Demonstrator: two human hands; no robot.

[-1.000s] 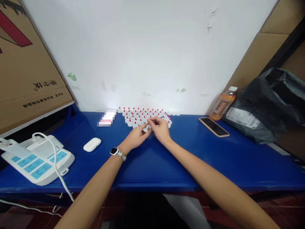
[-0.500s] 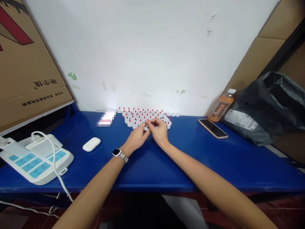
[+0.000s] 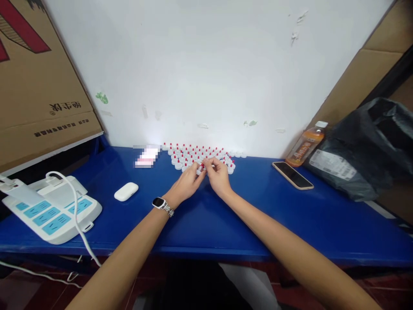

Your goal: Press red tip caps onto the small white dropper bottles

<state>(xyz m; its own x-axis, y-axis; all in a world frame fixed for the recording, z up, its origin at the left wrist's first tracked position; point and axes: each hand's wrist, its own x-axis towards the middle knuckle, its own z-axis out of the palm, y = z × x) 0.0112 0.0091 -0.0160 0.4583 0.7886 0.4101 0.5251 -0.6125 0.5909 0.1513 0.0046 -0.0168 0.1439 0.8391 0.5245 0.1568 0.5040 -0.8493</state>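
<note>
My left hand (image 3: 186, 183), with a watch (image 3: 159, 202) on its wrist, grips a small white cap (image 3: 199, 172) between thumb and fingers. A red tip shows on top of this cap. My right hand (image 3: 221, 180) meets it from the right, thumb and forefinger pinched close to the red tip. Whether a separate piece sits in that pinch is too small to tell. Just behind both hands stand several rows of white caps with red tips (image 3: 177, 165), packed close together and partly covered by my fingers. Plain white caps (image 3: 240, 154) lie at the back right of the group.
The blue table (image 3: 206, 219) ends at a white wall (image 3: 206, 64). On the left are a power strip (image 3: 48, 215) with a cable, a white earbud case (image 3: 126, 191) and a blurred card (image 3: 147, 156). On the right are a phone (image 3: 293, 175), a drink bottle (image 3: 305, 146) and a black plastic bag (image 3: 364, 146).
The camera view has shifted slightly. My right fingertips have moved a little off the left ones, and the red tip on the held cap now shows.
</note>
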